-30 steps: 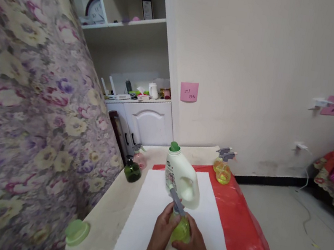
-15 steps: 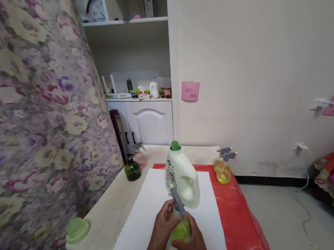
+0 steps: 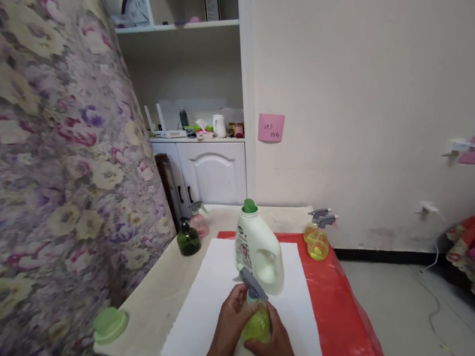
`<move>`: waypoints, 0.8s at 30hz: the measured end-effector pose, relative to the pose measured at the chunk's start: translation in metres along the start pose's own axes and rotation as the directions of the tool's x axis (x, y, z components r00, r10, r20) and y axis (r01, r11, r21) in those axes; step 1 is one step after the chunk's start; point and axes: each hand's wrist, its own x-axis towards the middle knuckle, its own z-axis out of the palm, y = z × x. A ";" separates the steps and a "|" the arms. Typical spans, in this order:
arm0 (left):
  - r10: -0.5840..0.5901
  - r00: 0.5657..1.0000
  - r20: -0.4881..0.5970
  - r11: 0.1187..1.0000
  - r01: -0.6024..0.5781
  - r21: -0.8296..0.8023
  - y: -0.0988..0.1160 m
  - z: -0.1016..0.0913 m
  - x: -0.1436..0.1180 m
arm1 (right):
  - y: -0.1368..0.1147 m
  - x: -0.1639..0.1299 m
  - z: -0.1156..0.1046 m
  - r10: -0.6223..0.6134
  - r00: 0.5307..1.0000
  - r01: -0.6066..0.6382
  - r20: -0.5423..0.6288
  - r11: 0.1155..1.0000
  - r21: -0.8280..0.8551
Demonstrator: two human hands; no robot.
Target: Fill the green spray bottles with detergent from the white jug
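Between my hands is a spray bottle (image 3: 257, 325) of yellow-green liquid, with a grey trigger head tilted up to the left. My left hand (image 3: 234, 316) is closed round its neck and upper left side. From the right, my right hand (image 3: 275, 345) wraps the body, thumb across the front. Just beyond stands a pale green detergent jug (image 3: 257, 239) with its handle to the right and a dark green piece at its mouth. Both the jug and my hands are over a white sheet (image 3: 202, 306) with a zigzag edge.
Two yellow spray bottles (image 3: 318, 246) stand at the back right on red plastic (image 3: 336, 322). At the left are a dark green pump bottle (image 3: 189, 240), a pink spray bottle (image 3: 200, 223) and a green lid (image 3: 109, 327) near the table edge. A floral curtain (image 3: 60, 173) hangs left.
The grey spray head has turned a little, its nozzle now pointing further left. Both hands keep their hold on the bottle. The jug and other bottles have stayed put.
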 end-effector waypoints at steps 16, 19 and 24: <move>-0.040 0.997 -0.061 0.999 0.038 -0.022 -0.004 0.002 -0.002 | 0.002 0.000 0.000 -0.028 1.000 0.028 -0.008 0.999 -0.030; -0.043 0.998 -0.046 0.999 0.041 -0.031 -0.003 0.002 -0.002 | 0.003 0.000 0.000 -0.034 0.999 0.034 -0.009 0.999 -0.023; -0.054 0.998 -0.020 0.999 0.054 0.005 0.003 0.002 -0.004 | 0.003 0.001 0.001 -0.045 0.999 0.045 0.015 0.999 -0.013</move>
